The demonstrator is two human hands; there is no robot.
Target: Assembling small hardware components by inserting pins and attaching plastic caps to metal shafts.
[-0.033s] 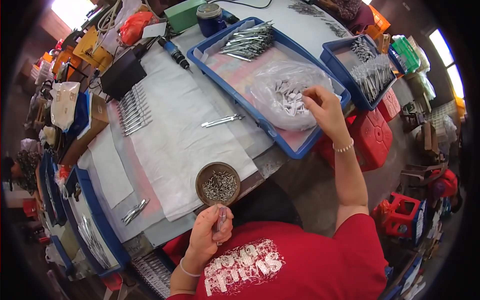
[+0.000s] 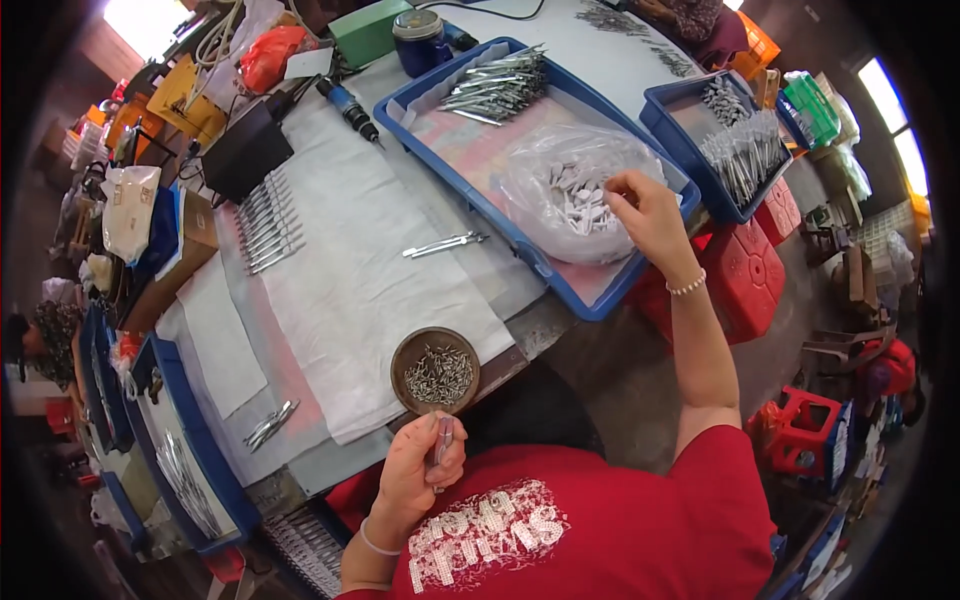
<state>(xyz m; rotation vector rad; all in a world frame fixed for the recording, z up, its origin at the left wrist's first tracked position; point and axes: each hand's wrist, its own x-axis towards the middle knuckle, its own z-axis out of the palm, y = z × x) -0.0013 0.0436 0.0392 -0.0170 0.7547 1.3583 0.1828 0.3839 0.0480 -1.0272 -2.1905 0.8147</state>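
Note:
My left hand point(image 2: 424, 456) is closed in front of my red shirt, just below a round brown bowl point(image 2: 397, 378) of small metal pins or screws. A narrow shiny piece shows between its fingers; its kind is unclear. My right hand point(image 2: 648, 212) reaches over a clear plastic bag point(image 2: 530, 165) filled with small white flat pieces point(image 2: 585, 200). Its thumb and fingers are bent together at the bag's mouth, and whatever they pinch is hidden. The bag sits inside a blue tray point(image 2: 465, 192), which also holds a heap of slim metal tools point(image 2: 498, 82).
On the white cloth point(image 2: 350, 280) lie a row of metal tools point(image 2: 268, 222) and two loose ones point(image 2: 445, 244). A blue-black power screwdriver point(image 2: 348, 108) rests farther back. Another blue tray point(image 2: 690, 150) with bagged tools stands right, red stools point(image 2: 735, 275) below. Another person point(image 2: 690, 20) sits across.

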